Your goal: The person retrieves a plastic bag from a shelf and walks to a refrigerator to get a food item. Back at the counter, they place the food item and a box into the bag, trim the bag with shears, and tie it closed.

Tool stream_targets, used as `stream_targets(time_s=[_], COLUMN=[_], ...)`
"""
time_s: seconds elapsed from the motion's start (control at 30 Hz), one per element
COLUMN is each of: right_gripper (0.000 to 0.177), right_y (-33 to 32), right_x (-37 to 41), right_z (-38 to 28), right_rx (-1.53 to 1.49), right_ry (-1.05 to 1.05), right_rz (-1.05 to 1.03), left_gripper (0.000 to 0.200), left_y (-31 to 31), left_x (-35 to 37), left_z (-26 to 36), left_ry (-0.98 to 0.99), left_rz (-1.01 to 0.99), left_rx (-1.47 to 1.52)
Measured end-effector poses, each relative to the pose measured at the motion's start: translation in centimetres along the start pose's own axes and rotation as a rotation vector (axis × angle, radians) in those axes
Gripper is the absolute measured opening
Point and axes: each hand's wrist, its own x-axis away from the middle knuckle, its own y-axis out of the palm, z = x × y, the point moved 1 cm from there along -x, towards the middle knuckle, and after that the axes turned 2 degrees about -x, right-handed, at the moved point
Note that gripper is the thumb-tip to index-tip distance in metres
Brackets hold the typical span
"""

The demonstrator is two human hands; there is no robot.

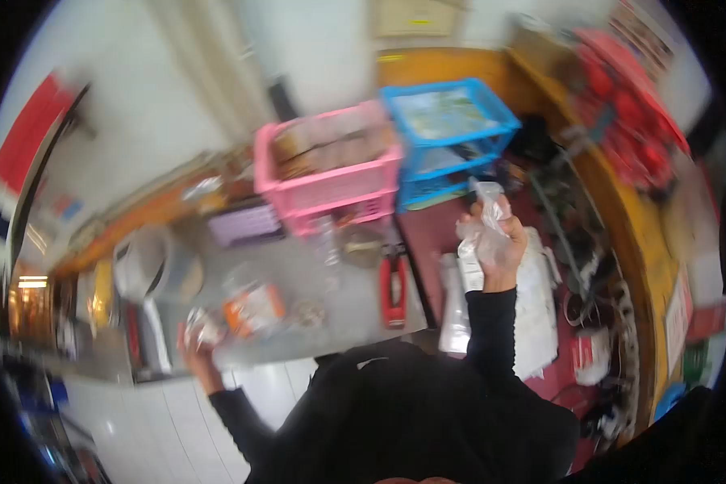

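Observation:
On the right, my right hand is raised above a stack of clear and white plastic bags, its fingers closed around a crumpled clear plastic bag. At the left end of the grey table, my left hand grips a small clear bag; its contents are too blurred to tell. Just right of that hand lies an orange and white packet, with a small clear packet beside it. Red-handled pliers rest near the table's right edge.
Behind the grey table stand a pink basket holding packets and a blue tiered basket. A purple box and a whitish round container are on the left. Cables and a red bag occupy the right.

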Motion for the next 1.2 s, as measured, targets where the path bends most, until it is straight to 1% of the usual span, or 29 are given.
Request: stream_targets(time_s=[0.03,0.07,0.1,0.13,0.17,0.23,0.3,0.33,0.37,0.4,0.47,0.53,0.57,0.6,0.63,0.67,0.7,0.73,0.77,0.8,0.9,0.97,1.0,1.1,1.17,1.2], right_gripper=[0.011,0.017,0.025,0.020,0.018,0.013,0.015,0.015,0.017,0.017,0.015,0.017,0.019,0.022,0.023,0.024,0.024,0.025,0.026,0.026,0.029,0.030,0.031,0.033,0.034,0.034], right_y=[1.5,3.3,5.2,9.2,10.9,13.4,18.5,18.4,19.5,19.3,17.0,9.7,6.8,4.1,1.6,0.1,-0.7,-1.5,-2.2,-2.8,-2.2,6.5,8.5,9.7,5.8,3.8], right_x=[-0.5,-0.9,-1.0,-0.1,0.3,1.4,5.8,7.1,8.3,10.3,13.4,14.7,15.7,16.6,17.2,17.5,17.7,17.9,18.1,18.2,18.9,18.9,18.4,18.0,18.7,19.1], right_z=[2.9,5.8,8.8,11.9,15.8,22.6,29.3,35.3,37.5,40.6,45.1,51.3,53.0,54.3,55.6,56.0,56.5,56.8,57.0,57.0,55.3,50.0,48.5,48.9,51.1,51.8], right_rx=[0.081,0.160,0.238,0.186,0.157,0.118,0.279,0.283,0.770,0.779,0.833,1.032,1.191,1.348,1.406,1.472,1.515,1.553,1.595,1.652,1.836,1.896,1.928,1.754,1.649,1.625], right_ry=[0.006,0.011,0.009,0.025,0.097,0.209,0.239,0.084,-0.300,-0.318,-0.012,0.334,0.519,0.722,0.768,0.826,0.866,0.888,0.881,0.845,0.618,0.567,0.537,0.705,0.798,0.780], right_rz=[-0.067,-0.138,-0.210,-0.210,-0.232,-0.258,-0.379,-0.435,-0.646,-0.807,-1.024,-1.493,-1.684,-1.860,-1.959,-2.013,-2.015,-1.983,-1.915,-1.815,-1.387,-1.381,-1.374,-1.721,-1.848,-1.851], left_gripper=[0.036,0.040,0.047,0.055,0.064,0.079,0.083,0.085,0.087,0.089,0.092,0.092,0.092,0.097,0.098,0.100,0.102,0.102,0.102,0.103,0.106,0.106,0.105,0.103,0.102,0.100], left_y=[-1.0,-0.9,-0.9,-0.9,-1.2,-1.5,-2.3,-2.7,-2.8,-2.9,-3.7,-4.3,-4.5,-4.7,-4.8,-4.6,-4.1,-3.8,-3.8,-3.7,-4.6,-5.2,-5.3,-4.9,-4.6,-4.2], left_x=[0.5,1.1,1.2,1.3,1.2,0.8,0.4,0.1,-0.3,-0.5,-1.0,-1.6,-1.7,-1.6,-1.0,-0.4,0.2,0.6,1.0,1.1,0.3,-0.3,-0.5,-0.7,-0.6,-0.5], left_z=[-0.3,1.6,2.2,2.8,2.3,2.6,2.9,2.9,2.9,2.8,1.9,1.2,0.9,0.3,-0.1,-0.3,-0.4,-0.1,0.6,1.2,0.5,1.0,1.1,1.2,1.4,1.2], left_ry=[0.203,0.101,0.026,-0.052,-0.106,-0.074,-0.094,-0.100,-0.103,-0.107,-0.124,-0.122,-0.120,-0.143,-0.159,-0.173,-0.179,-0.181,-0.183,-0.184,-0.192,-0.205,-0.193,-0.179,-0.167,-0.158], left_rz=[-0.058,-0.057,-0.088,-0.108,-0.172,-0.248,-0.243,-0.248,-0.216,-0.184,-0.153,-0.199,-0.221,-0.271,-0.327,-0.398,-0.483,-0.516,-0.553,-0.589,-0.590,-0.579,-0.582,-0.606,-0.593,-0.585], left_rx=[-0.215,0.014,0.181,0.347,0.451,0.514,0.623,0.680,0.716,0.755,0.833,0.891,0.923,0.871,0.819,0.772,0.726,0.745,0.763,0.781,0.792,0.775,0.756,0.730,0.730,0.710])
